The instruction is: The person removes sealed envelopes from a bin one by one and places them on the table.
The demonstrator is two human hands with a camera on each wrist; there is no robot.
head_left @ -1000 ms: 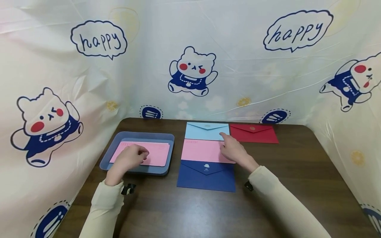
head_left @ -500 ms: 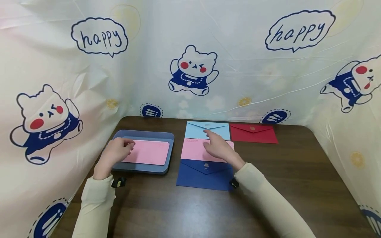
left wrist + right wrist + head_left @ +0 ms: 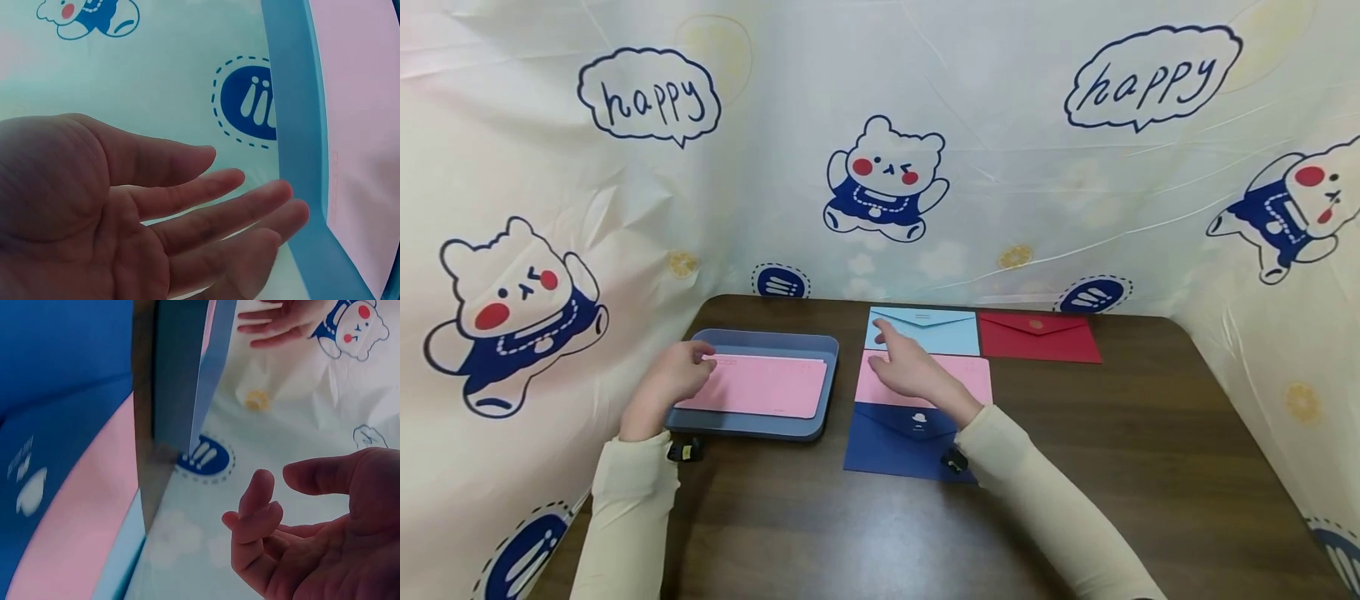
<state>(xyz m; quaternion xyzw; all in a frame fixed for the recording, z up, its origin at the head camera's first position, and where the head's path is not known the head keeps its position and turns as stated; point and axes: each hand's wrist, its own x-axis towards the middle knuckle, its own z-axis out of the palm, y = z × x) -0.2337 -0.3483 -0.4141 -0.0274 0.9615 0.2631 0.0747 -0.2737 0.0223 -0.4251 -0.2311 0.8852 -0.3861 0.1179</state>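
Above the left edge of a grey-blue tray (image 3: 752, 427), my left hand (image 3: 672, 379) hovers with its fingers loosely bent and nothing between them. Pink envelopes (image 3: 767, 387) lie in that tray; how many I cannot tell. My right hand (image 3: 913, 367) is over a second pink envelope (image 3: 966, 375), its index finger over the light blue envelope (image 3: 943, 333). In the right wrist view, that hand's thumb and fingers (image 3: 256, 500) stand apart, holding nothing. Nearest me in this column is a dark blue envelope (image 3: 895, 446) with a white hat print.
A red envelope (image 3: 1041, 337) lies to the right of the light blue one. Behind the brown wooden table (image 3: 1120, 467) and at its sides hangs a curtain (image 3: 1000, 200) printed with bears and the word "happy". The tray wall (image 3: 297, 125) rises beside my left fingers.
My left hand has moved left, from over the pink envelopes to the tray's left edge. My right hand has moved left across the light blue and pink envelopes. The envelopes look unmoved.
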